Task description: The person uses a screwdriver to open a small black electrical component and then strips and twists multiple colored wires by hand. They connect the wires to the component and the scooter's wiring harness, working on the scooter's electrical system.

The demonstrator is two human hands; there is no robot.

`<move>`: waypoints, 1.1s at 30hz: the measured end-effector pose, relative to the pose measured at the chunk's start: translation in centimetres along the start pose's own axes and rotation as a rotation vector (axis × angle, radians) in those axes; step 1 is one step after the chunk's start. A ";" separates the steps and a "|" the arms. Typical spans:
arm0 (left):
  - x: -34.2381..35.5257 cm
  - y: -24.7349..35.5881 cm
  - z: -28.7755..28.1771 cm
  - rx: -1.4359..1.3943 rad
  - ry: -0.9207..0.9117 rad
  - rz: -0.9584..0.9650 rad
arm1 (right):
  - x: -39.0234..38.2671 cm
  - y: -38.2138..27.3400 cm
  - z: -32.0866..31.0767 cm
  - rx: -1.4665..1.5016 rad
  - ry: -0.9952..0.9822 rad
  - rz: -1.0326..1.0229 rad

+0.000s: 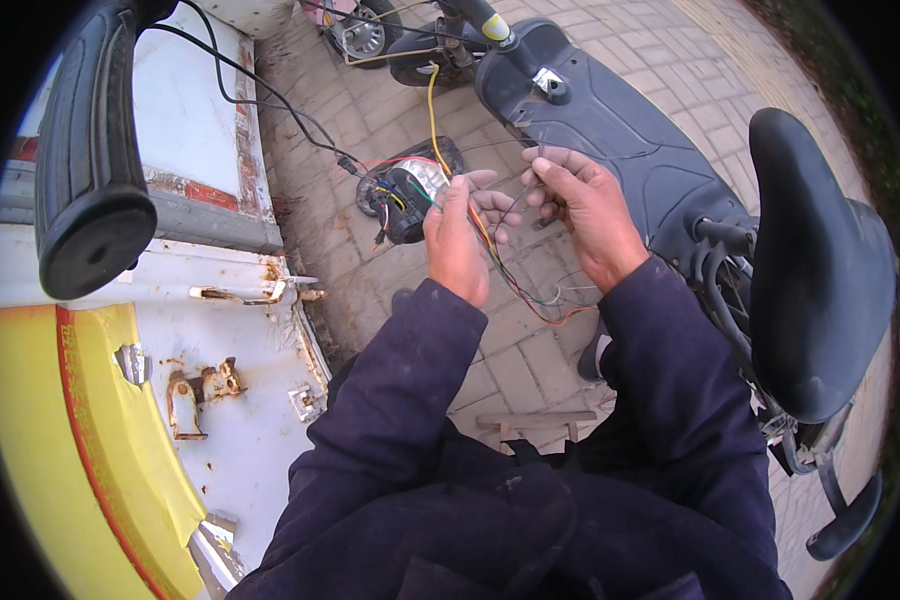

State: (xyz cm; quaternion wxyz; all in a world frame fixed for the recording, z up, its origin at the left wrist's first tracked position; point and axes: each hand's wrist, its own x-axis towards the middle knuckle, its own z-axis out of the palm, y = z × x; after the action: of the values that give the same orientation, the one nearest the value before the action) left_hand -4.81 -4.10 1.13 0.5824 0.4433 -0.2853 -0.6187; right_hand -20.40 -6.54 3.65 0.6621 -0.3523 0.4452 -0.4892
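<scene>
My left hand [455,230] holds a bundle of coloured wires [513,280] between thumb and curled fingers, just right of a black housing [403,220] with a silver part, which sits on the paving with more wires coming out of it. My right hand [585,215] pinches a thin dark wire [511,208] between thumb and fingers, with its free fingers curled. A yellow cable [433,105] runs down to the housing from the scooter's front, and black cables [290,108] reach it from the handlebar grip [90,160] at upper left.
A scooter's grey footboard [620,130] and black saddle [810,280] are on my right. A rusty white metal panel [250,390] with yellow covering stands at left. A small wheel [365,35] is at the top. A wooden piece [530,420] lies on the paving [510,370] below my hands.
</scene>
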 end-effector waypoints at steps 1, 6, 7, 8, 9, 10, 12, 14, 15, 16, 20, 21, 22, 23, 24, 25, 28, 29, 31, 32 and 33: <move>-0.1 -0.3 0.0 0.027 -0.027 -0.025 | -0.1 0.1 -0.2 -0.010 -0.005 0.009; -0.4 -1.4 0.4 0.015 -0.020 -0.082 | -0.1 0.5 -1.2 -0.081 -0.023 0.115; -0.3 -1.3 0.4 -0.011 0.013 -0.090 | 0.0 0.6 -1.3 -0.102 -0.020 0.136; -0.2 -1.1 0.2 0.012 0.028 -0.057 | 0.1 0.7 -1.4 -0.124 -0.027 0.165; -0.1 -0.8 0.1 0.040 0.034 -0.041 | 0.1 0.8 -1.6 -0.190 -0.091 0.210; 0.1 -0.3 -0.2 0.084 0.078 -0.076 | 0.1 0.8 -1.8 -0.261 -0.155 0.259; 0.1 0.4 -0.3 0.087 0.028 -0.008 | 0.2 1.1 -1.8 -0.467 -0.235 0.274; 0.1 0.9 -0.2 0.091 -0.044 0.048 | 0.0 1.4 -1.9 -0.737 -0.268 0.250; 0.2 1.3 -0.2 0.130 -0.075 0.046 | 0.0 1.5 -1.9 -0.759 -0.266 0.235; 0.2 1.5 -0.1 0.135 -0.072 0.028 | 0.0 1.5 -1.9 -0.646 -0.256 0.182; -0.1 2.1 -0.1 0.127 -0.097 -0.015 | -0.6 1.1 -1.9 -0.217 -0.187 0.214; -0.1 2.2 -0.1 0.125 -0.108 -0.025 | -0.6 1.0 -1.9 -0.120 -0.176 0.243; -0.2 2.2 -0.1 0.118 -0.132 -0.023 | -0.6 0.7 -1.8 -0.010 -0.178 0.241; -0.2 2.3 -0.1 0.115 -0.150 -0.031 | -0.6 0.7 -1.6 0.063 -0.186 0.251; -0.3 2.3 -0.1 0.114 -0.165 -0.040 | -0.7 0.7 -1.5 0.099 -0.144 0.274; -0.3 2.2 -0.1 0.126 -0.188 -0.035 | -0.7 0.7 -1.3 0.148 -0.124 0.286; -0.4 1.8 0.2 0.141 -0.236 -0.041 | -0.7 0.7 -1.2 0.217 -0.065 0.328; -0.5 1.6 0.3 0.143 -0.250 -0.042 | -0.8 0.7 -1.2 0.234 -0.074 0.319; -0.7 1.2 0.3 0.158 -0.242 -0.055 | -0.8 0.8 -1.3 0.323 -0.074 0.363; -0.9 0.9 0.2 0.147 -0.256 -0.110 | -0.9 0.8 -1.4 0.383 -0.115 0.365; -1.1 0.4 0.2 0.130 -0.270 -0.154 | -0.9 0.9 -1.6 0.408 -0.129 0.357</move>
State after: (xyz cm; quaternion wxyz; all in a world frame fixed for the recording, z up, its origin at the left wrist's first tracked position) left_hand -4.85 -3.17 1.80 0.4597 0.4135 -0.3656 -0.6957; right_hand -21.69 -5.50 2.54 0.8222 -0.1580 0.3493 -0.4208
